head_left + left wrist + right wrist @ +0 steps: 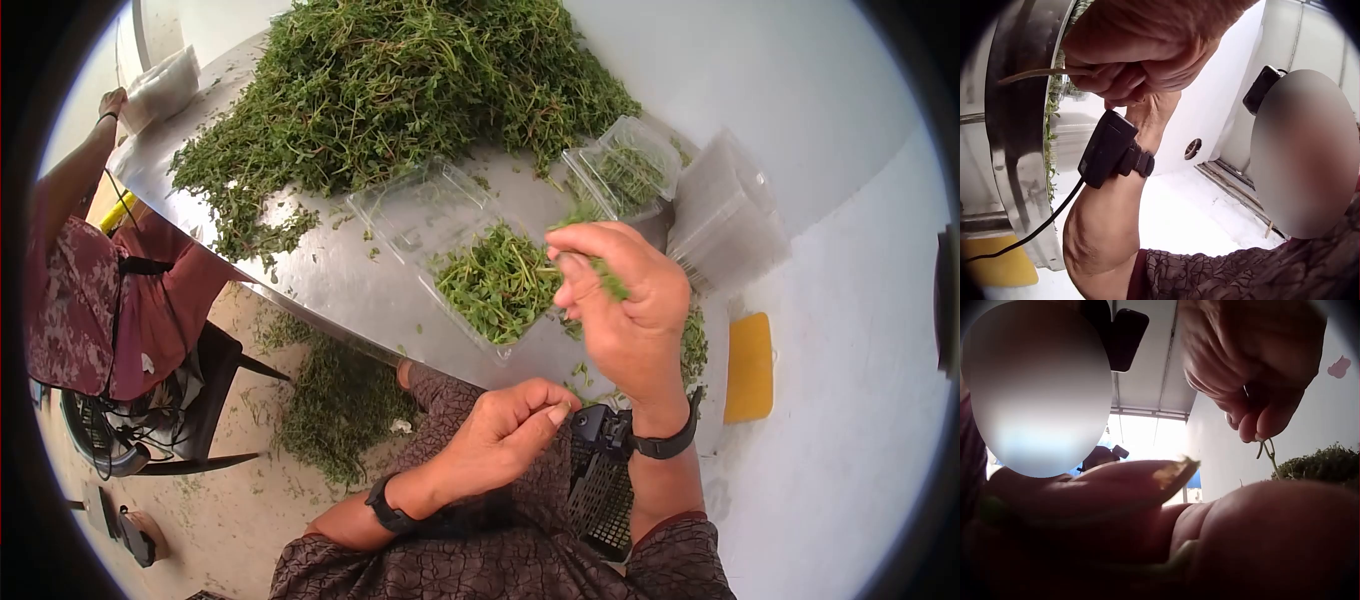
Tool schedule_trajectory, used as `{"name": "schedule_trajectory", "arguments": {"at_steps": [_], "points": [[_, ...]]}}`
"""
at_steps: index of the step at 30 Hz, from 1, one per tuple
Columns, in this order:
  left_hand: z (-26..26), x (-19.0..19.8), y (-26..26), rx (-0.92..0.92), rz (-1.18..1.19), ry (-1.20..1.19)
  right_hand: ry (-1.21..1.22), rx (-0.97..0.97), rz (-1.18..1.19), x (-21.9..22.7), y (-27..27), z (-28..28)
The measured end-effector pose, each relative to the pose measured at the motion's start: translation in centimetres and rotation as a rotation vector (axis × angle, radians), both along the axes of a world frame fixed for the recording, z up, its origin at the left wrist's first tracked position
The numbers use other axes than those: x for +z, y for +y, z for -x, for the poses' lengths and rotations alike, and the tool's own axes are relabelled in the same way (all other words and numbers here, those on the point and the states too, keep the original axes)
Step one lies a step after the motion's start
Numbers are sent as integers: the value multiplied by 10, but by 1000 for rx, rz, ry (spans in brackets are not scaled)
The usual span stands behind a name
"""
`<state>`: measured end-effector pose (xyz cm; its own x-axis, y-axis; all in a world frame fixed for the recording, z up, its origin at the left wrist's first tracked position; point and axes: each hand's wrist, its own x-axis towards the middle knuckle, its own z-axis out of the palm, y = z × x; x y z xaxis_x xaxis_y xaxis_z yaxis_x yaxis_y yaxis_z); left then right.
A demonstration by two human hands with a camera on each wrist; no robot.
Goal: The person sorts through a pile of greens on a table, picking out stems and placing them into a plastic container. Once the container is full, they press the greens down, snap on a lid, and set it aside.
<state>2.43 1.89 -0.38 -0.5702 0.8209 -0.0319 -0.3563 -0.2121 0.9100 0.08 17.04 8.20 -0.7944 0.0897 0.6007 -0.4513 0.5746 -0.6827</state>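
Note:
Low in the head view, my left hand (508,435) pinches a thin stem (1038,74) between thumb and fingers; the stem sticks out from the fingertips in the left wrist view. My right hand (632,305), higher and to the right, grips green leafy sprigs (608,280), partly blurred and partly hidden by the fingers. Beside the right fingertips lies an open clear plastic clamshell box (385,205), its near half filled with leafy sprigs (492,285). The right wrist view shows the left hand (1254,369) above, with a stem (1274,461) below its fingertips.
A big heap of greens (420,90) covers the back of the metal table (330,275). At right stand another filled clear box (625,170) and stacked boxes (725,210). A black crate (598,505) sits below; discarded greens (335,410) lie on the floor. Another person (90,290) is at left.

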Motion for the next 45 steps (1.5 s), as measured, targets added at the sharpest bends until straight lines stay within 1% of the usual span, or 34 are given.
{"name": "schedule_trajectory", "arguments": {"at_steps": [1,2,3,5,6,8,9,11,12,14,18,20,24,26,27,28,29,30,31,32,33,35,36,37,38,39,40,41,42,43,44,45], "points": [[-1,-3,2,11,-32,-23,64,33,-143,-2,3,5],[-1,-4,4,13,-33,-22,53,47,-202,-1,4,8],[-2,-6,5,29,-28,-34,54,49,-203,-1,5,12],[-1,-7,6,48,-24,-45,95,98,-363,-2,6,21],[-1,-8,7,60,-11,-41,97,101,-364,-3,8,24],[0,-8,7,75,3,-37,67,80,-581,-6,10,28],[1,-8,7,78,13,-12,68,83,-580,-8,12,30],[2,-9,6,82,24,12,-10,68,-761,-12,15,32],[2,-9,6,76,25,32,-10,70,-760,-13,15,33],[2,-10,7,70,26,53,-26,44,-865,-14,14,33],[1,-12,7,82,28,55,-2,61,-865,-12,13,31],[2,-10,6,83,37,56,-2,82,-797,-6,15,27],[1,-8,4,98,31,38,36,86,-759,2,20,23],[0,-4,2,102,42,33,-11,18,-650,13,18,11],[-1,-1,0,148,-9,26,-10,17,-648,17,18,2],[-3,1,-2,196,-60,21,-93,9,-465,20,19,-10],[-3,3,-3,197,-59,23,-173,2,-281,19,18,-21],[-2,5,-5,286,-139,26,-170,2,-278,15,16,-31],[-2,8,-5,372,-218,29,-322,37,-65,9,14,-43],[-4,14,-5,451,-190,62,-468,71,154,3,12,-54],[-4,16,-3,444,-186,69,-461,67,161,-3,9,-62],[-8,19,2,536,-321,83,-783,173,525,-16,1,-75],[-13,26,7,545,-365,72,-777,171,530,-25,-2,-80],[-16,29,9,541,-363,76,-824,248,656,-36,-5,-85],[-21,30,11,486,-340,80,-868,326,781,-46,-5,-89],[-25,31,14,430,-316,84,-861,325,786,-53,-3,-92],[-24,19,25,502,-305,332,-824,286,873,-60,-1,-95],[-24,11,29,507,-227,472,-787,248,958,-66,0,-97],[-25,12,31,517,-177,598,-771,227,1067,-68,4,-100],[-24,14,34,528,-125,723,-768,232,1068,-73,8,-103],[-22,13,39,567,-135,868,-711,319,1279,-79,12,-106],[-22,14,43,568,-131,872,-647,407,1489,-81,14,-108]]}}
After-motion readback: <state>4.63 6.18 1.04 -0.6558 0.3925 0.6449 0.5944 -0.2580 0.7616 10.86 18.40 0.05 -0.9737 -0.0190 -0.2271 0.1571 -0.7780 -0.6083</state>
